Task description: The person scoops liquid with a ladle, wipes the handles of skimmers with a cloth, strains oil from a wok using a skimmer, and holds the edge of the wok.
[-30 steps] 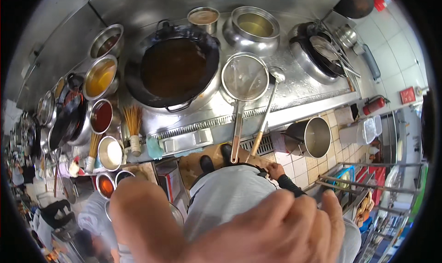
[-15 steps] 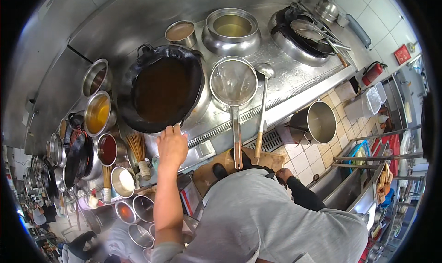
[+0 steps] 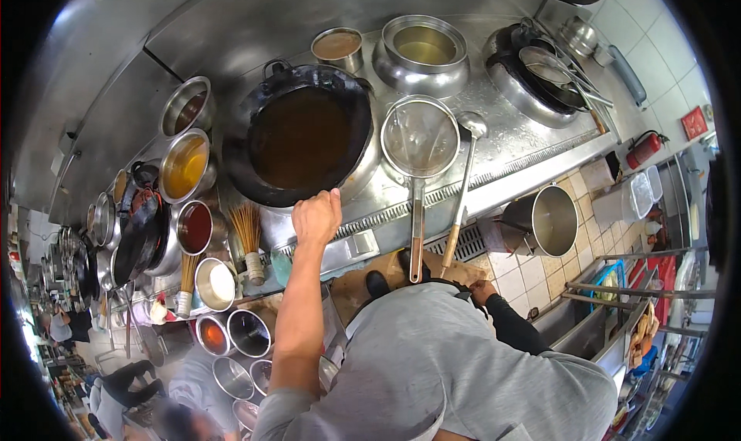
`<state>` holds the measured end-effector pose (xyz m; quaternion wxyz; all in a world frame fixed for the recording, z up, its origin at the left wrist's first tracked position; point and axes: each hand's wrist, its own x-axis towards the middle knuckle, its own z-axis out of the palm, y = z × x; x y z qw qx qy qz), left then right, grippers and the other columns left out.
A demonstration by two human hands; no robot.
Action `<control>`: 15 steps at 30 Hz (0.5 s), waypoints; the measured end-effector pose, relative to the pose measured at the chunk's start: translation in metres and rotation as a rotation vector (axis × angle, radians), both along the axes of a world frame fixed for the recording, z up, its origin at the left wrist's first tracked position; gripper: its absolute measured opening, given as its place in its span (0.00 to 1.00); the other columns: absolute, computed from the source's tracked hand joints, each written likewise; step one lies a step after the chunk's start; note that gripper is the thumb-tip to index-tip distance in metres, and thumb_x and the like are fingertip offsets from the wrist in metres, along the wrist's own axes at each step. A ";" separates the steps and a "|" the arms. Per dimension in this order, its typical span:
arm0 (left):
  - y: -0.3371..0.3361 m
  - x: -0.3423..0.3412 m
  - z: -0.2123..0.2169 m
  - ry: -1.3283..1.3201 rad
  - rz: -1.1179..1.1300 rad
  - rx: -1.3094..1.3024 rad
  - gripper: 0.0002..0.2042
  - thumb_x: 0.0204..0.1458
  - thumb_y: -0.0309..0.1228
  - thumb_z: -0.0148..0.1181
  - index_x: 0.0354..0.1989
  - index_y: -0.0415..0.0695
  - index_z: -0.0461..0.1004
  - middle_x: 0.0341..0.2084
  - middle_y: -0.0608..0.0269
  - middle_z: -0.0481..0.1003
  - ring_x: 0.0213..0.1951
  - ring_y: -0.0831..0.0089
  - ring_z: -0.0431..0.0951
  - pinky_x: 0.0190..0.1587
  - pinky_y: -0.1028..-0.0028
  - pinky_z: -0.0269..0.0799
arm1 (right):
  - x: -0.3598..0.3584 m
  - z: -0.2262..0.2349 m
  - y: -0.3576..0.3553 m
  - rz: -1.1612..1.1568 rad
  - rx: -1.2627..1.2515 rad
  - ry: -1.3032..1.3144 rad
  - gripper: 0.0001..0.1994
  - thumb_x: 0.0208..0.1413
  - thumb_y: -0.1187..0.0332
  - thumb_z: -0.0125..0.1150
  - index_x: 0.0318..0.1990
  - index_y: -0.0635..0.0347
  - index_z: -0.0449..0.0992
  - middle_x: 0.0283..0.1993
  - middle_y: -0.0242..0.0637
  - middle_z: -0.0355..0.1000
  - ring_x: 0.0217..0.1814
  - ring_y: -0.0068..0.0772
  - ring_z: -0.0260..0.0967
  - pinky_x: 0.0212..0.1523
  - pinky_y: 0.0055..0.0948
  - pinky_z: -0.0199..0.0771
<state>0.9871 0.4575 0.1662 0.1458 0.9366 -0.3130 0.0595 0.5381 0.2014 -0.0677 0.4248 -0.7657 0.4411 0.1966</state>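
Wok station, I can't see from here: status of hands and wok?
Left hand closed on the near rim of the wok. Right hand low at the side, empty as far as visible. Strainer and ladle lie right of wok.

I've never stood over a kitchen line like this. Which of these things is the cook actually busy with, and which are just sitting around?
In use:
left hand, at the near rim of the wok
big black wok of brown liquid

Sitting idle:
wire strainer
ladle
steel pot of yellowish liquid
bamboo brush
sauce bowls
right hand, down by the body
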 end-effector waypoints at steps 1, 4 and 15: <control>0.001 0.000 0.000 -0.004 0.007 0.001 0.22 0.63 0.43 0.48 0.22 0.41 0.76 0.20 0.47 0.78 0.25 0.48 0.80 0.39 0.53 0.73 | -0.001 -0.002 0.001 0.031 -0.029 0.026 0.14 0.54 0.63 0.58 0.39 0.62 0.84 0.41 0.48 0.81 0.46 0.45 0.79 0.51 0.36 0.77; 0.005 0.000 0.000 -0.001 0.013 0.009 0.23 0.63 0.43 0.47 0.21 0.41 0.76 0.20 0.46 0.78 0.25 0.48 0.79 0.37 0.53 0.74 | -0.002 -0.005 0.003 0.085 -0.038 0.011 0.14 0.55 0.62 0.56 0.39 0.61 0.84 0.43 0.49 0.80 0.47 0.45 0.79 0.51 0.37 0.77; 0.000 -0.001 0.001 0.003 0.016 -0.001 0.22 0.62 0.43 0.49 0.21 0.42 0.77 0.19 0.47 0.78 0.24 0.48 0.80 0.36 0.54 0.75 | -0.034 -0.055 -0.012 0.100 -0.077 -0.076 0.08 0.50 0.72 0.60 0.35 0.63 0.84 0.37 0.45 0.82 0.39 0.38 0.80 0.44 0.33 0.79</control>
